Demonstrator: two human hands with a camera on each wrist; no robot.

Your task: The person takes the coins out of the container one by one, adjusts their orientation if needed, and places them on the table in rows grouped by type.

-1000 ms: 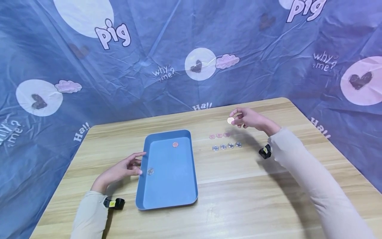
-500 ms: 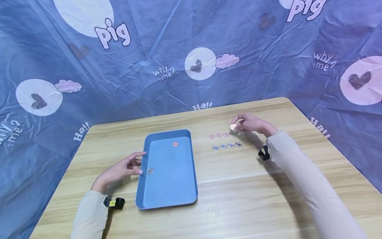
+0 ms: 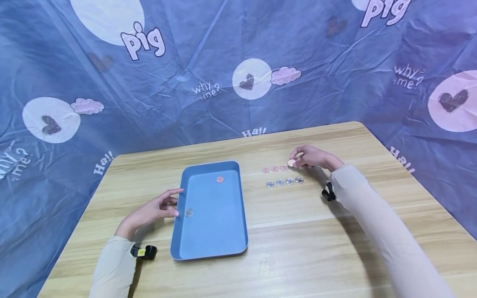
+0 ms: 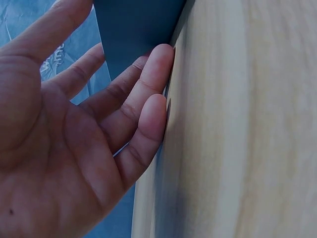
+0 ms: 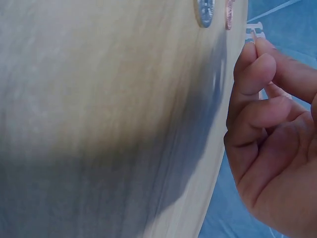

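Two hands lie over the wooden table [image 3: 298, 231], drawn largest to smallest. The blue tray [image 3: 208, 244] lies just beyond my left hand [image 3: 149, 212], whose fingers are relaxed and slightly spread, tips touching its near wall; a silver coin [image 3: 189, 212] lies inside close to them, a copper coin [image 3: 220, 179] farther off. My right hand [image 3: 311, 157] pinches a pale coin [image 3: 292, 163] between thumb and forefinger, low over the end of the copper row [image 3: 275, 169], the silver row [image 3: 284, 182] nearer my wrist. Judged: thin, rigid, light, slippery; best held by its rim.
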